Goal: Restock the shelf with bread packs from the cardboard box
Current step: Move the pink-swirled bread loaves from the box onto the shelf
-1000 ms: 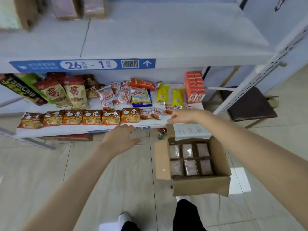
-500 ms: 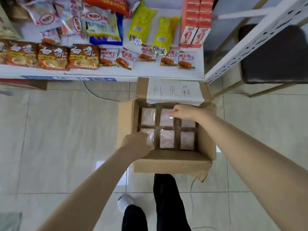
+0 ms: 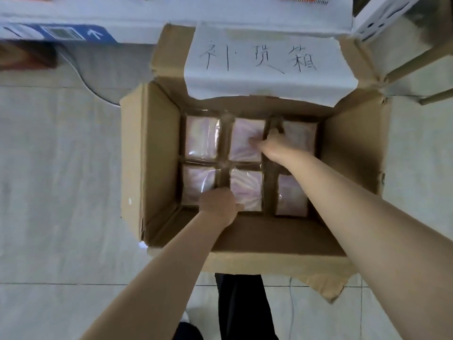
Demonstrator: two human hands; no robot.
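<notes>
An open cardboard box (image 3: 152, 155) stands on the floor below the white shelf (image 3: 171, 13). Inside, clear-wrapped pinkish bread packs lie in two rows of three, split by brown strips. My left hand (image 3: 218, 204) reaches into the near row, fingers down between the near-left pack (image 3: 196, 185) and the near-middle pack (image 3: 247, 190). My right hand (image 3: 269, 146) is in the far row, its blurred fingers on the far-middle pack (image 3: 245, 148) beside the far-right pack (image 3: 299, 136). Neither grip is clear to see.
White paper with handwriting (image 3: 259, 60) covers the box's far flap. A blue shelf tag (image 3: 61, 33) runs along the shelf edge. Wooden chair legs (image 3: 416, 62) stand at the right. A thin cable (image 3: 93, 87) crosses the tiled floor. My dark trouser leg (image 3: 240, 303) is behind the box.
My head has dropped closer over the box and the shelf goods have slid out of view. Both hands went from the shelf edge down into the box, onto the packs.
</notes>
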